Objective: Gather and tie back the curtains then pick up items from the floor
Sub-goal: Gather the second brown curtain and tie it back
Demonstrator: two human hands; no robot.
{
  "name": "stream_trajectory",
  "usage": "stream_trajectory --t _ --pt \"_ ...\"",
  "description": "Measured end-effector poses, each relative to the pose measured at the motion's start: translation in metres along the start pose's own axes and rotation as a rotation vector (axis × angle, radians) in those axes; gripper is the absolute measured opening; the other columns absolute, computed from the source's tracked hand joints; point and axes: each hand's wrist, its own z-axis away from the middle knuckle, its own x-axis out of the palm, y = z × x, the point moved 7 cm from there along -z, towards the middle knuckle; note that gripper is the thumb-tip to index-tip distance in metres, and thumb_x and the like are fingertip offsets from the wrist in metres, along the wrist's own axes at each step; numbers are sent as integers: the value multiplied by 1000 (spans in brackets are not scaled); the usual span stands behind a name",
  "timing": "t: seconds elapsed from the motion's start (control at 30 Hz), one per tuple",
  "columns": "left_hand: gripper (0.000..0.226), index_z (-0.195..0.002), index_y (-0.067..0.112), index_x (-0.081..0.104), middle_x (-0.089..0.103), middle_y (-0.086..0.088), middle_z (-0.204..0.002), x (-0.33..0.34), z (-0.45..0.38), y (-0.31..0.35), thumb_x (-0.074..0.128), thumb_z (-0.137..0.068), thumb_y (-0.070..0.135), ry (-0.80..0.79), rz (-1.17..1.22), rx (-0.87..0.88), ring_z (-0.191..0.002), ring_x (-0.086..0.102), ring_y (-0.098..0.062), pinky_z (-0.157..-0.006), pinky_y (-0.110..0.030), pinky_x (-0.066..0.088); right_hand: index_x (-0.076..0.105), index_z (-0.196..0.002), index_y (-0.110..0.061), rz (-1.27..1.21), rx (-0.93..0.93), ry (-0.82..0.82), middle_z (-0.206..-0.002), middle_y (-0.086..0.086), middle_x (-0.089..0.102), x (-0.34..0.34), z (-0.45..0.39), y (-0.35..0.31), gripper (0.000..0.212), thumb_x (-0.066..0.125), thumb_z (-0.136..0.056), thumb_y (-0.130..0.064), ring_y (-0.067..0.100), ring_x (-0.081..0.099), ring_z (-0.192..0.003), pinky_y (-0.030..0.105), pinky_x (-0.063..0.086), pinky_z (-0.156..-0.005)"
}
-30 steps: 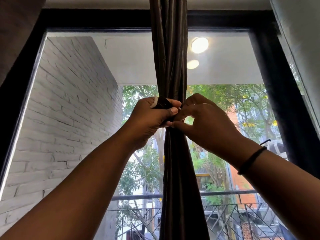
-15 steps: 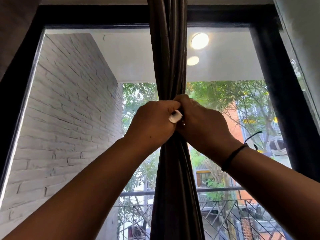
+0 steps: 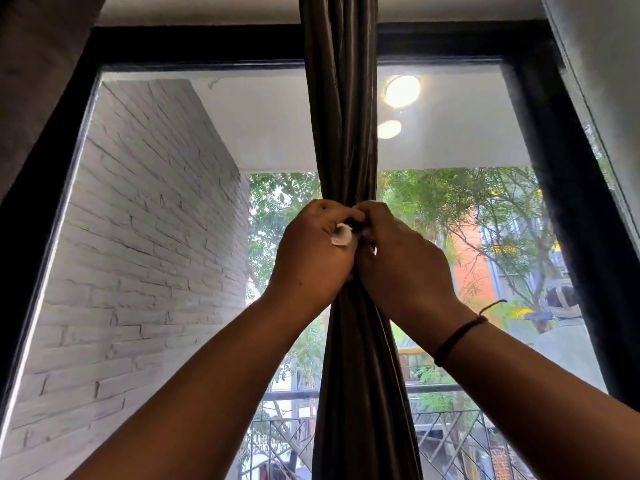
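Window [image 3: 450, 46] behind; left hand [image 3: 311, 251], right hand [image 3: 401, 261] still clamp curtain [image 3: 341, 116], unchanged.

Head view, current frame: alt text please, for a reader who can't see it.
Two hands meet at the middle of a dark gathered curtain hanging before a black-framed window. The left hand and right hand clasp the bunched fabric, a small white tab showing between them.
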Motion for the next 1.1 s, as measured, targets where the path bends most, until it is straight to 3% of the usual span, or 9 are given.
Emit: stream_trajectory --t 0.13,0.3,0.43,0.57,0.67,0.77,0.87,1.0,1.1 --pt "20 -79 22 69 63 -6 -101 -4 6 -16 69 -83 2 58 307 -122 -72 69 -10 -51 -23 56 53 -111 -38 -406 71 -147 -90 -15 67 4 -6 13 33 61 -84 -21 0 58 -56 19 42 -55" --pt "23 -76 14 67 63 -7 -100 -6 13 -21 66 -80 -9 89 437 -70 -77 69 -13 -54 -22 56 69 -102 -17 -945 374 -377 -84 1 71 10 -7 24 16 63 -88 -11 12 58 -50 20 39 -39" --pt "26 -72 8 62 60 -6 -98 -1 19 -15 61 -81 -16 102 414 14 -79 67 -12 -57 -20 55 72 -100 -10 -973 459 -492 -75 -2 65 9 -8 27 17 65 -88 -20 10 53 -54 22 42 -46" --pt "21 -90 11 64 67 7 -92 3 21 -12 61 -85 -9 110 510 8 -84 68 -10 -56 -21 55 74 -85 -13 -855 471 -461 -66 -6 63 1 -13 30 12 69 -84 -24 11 53 -59 24 47 -51" --pt "24 -107 17 67 67 6 -104 0 22 -4 58 -91 1 195 332 96 -95 66 -5 -65 -23 57 73 -86 -14 -877 532 -334 -74 -1 70 -5 -16 35 13 69 -84 -25 15 62 -60 24 50 -51" --pt "21 -105 14 70 63 12 -96 -9 25 1 56 -91 20 312 -18 189 -97 62 -14 -80 -20 48 71 -92 -12 -951 670 -223 -80 -2 74 -10 -14 46 15 64 -88 -25 14 68 -61 25 50 -55" --pt "26 -93 14 68 63 3 -86 -5 32 0 49 -95 31 248 -224 217 -86 57 -21 -71 -26 40 68 -78 -15 -1061 809 -189 -63 -8 70 -7 -8 55 21 54 -93 -18 9 66 -51 25 47 -56" --pt "34 -73 19 46 49 1 -72 9 38 11 33 -95 41 121 -463 255 -70 49 -26 -56 -32 33 57 -62 -14 -1142 1023 -84 -50 -2 56 6 -2 66 33 43 -91 -4 10 52 -34 17 44 -44" --pt "35 -70 21 36 42 5 -68 22 41 13 29 -96 44 -5 -464 269 -64 48 -26 -54 -31 31 51 -61 -12 -1183 1167 -91 -60 4 54 20 1 80 36 31 -89 -1 17 51 -47 20 40 -50"
